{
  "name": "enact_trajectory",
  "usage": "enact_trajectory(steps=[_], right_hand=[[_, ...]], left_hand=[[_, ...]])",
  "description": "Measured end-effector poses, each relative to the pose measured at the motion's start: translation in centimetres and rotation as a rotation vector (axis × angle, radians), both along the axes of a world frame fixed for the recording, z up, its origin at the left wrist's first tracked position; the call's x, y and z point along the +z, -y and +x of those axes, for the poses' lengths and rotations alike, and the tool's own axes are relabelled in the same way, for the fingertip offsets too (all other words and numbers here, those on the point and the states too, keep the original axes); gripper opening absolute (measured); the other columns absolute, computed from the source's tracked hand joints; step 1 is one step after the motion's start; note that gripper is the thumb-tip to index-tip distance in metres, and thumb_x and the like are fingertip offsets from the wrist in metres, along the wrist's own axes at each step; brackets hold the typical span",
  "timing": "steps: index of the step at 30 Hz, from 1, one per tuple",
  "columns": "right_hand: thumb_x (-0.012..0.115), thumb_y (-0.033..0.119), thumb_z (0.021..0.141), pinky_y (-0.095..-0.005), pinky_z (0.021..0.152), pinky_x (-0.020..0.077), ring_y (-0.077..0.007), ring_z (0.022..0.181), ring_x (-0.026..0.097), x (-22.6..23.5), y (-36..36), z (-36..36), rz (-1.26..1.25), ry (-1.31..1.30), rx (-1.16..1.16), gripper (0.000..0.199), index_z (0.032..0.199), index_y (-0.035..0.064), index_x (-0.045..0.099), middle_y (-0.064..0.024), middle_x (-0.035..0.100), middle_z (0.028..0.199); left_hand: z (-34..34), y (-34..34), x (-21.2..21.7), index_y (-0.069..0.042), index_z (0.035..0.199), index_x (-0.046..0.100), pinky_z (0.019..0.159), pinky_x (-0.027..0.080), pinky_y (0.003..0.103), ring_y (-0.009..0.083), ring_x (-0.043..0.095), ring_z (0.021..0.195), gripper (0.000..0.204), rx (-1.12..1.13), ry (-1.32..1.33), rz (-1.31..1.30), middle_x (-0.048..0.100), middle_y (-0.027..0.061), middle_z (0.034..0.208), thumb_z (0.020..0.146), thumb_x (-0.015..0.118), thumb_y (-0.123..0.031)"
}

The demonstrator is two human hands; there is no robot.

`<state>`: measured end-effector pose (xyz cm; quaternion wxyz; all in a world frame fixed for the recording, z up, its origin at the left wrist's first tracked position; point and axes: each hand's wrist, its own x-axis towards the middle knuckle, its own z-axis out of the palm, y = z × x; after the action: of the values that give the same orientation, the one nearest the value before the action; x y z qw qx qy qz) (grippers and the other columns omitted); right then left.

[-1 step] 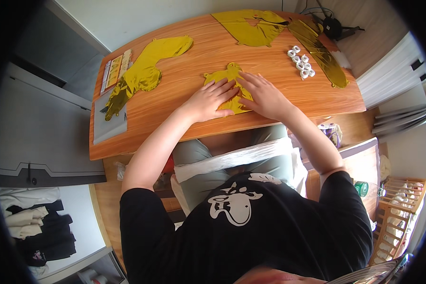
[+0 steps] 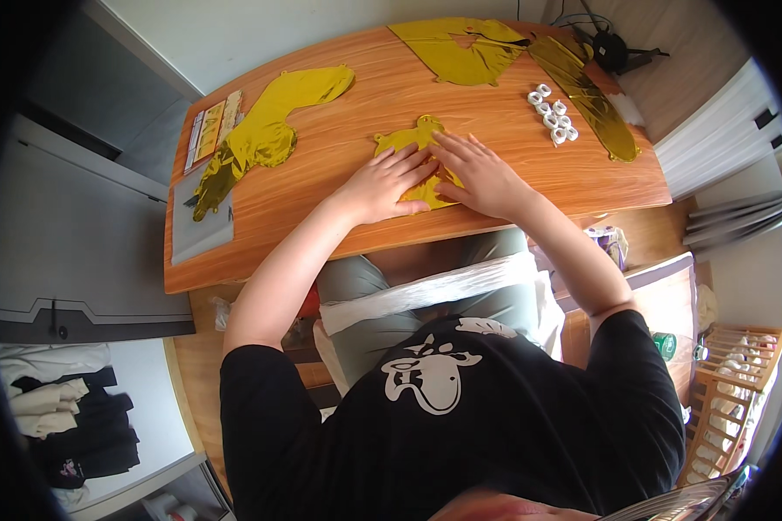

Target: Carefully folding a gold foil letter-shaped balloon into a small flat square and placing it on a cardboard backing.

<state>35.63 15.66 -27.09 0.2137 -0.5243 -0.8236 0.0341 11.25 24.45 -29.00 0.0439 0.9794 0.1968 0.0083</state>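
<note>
A flat gold foil balloon (image 2: 401, 138) lies near the front edge of the wooden table, partly covered by both hands. My left hand (image 2: 381, 185) rests flat on its left part, fingers stretched out and nothing gripped. On the right part lies my right hand (image 2: 487, 180), also flat, its fingers reaching up and left over the foil. The two hands' fingertips almost meet at the middle of the balloon. How much of the foil is folded under the palms is hidden.
More flat gold foil balloons lie about: one at the left (image 2: 269, 130), one at the back (image 2: 460, 52), one at the right (image 2: 586, 95). Several small white rolls (image 2: 553, 117) cluster at the right. A clear plastic sheet (image 2: 202, 227) and a printed card (image 2: 208, 130) lie at the left.
My right hand has slid slightly left over the foil, closer to the left hand. The left hand stays where it was.
</note>
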Motion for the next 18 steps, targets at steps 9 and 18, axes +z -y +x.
enact_trajectory(steps=[9, 18], right_hand=[[0.048, 0.061, 0.102, -0.0487, 0.128, 0.0154, -0.0313, 0.156, 0.023, -1.7, -1.4, 0.1, -0.152, 0.251, 0.070, 0.086, 0.164, 0.0070, 0.022, -0.0171, 0.030, 0.167], [0.051, 0.063, 0.100, -0.0483, 0.128, 0.0168, -0.0309, 0.157, 0.022, -1.3, -1.7, 0.2, -0.177, 0.280, 0.083, 0.088, 0.162, 0.0057, 0.026, -0.0163, 0.029, 0.168]], left_hand=[[-0.7, 0.0, -0.7, -0.007, 0.164, 0.019, 0.129, 0.017, 0.046, 0.0324, 0.018, 0.158, 0.099, 0.020, 0.038, -0.008, 0.018, 0.0206, 0.170, 0.096, 0.040, -0.077], [-4.1, -0.4, 1.6, -0.007, 0.165, 0.009, 0.130, 0.013, 0.046, 0.0289, 0.011, 0.160, 0.116, 0.123, -0.076, -0.162, 0.011, 0.0172, 0.172, 0.087, 0.059, -0.076]])
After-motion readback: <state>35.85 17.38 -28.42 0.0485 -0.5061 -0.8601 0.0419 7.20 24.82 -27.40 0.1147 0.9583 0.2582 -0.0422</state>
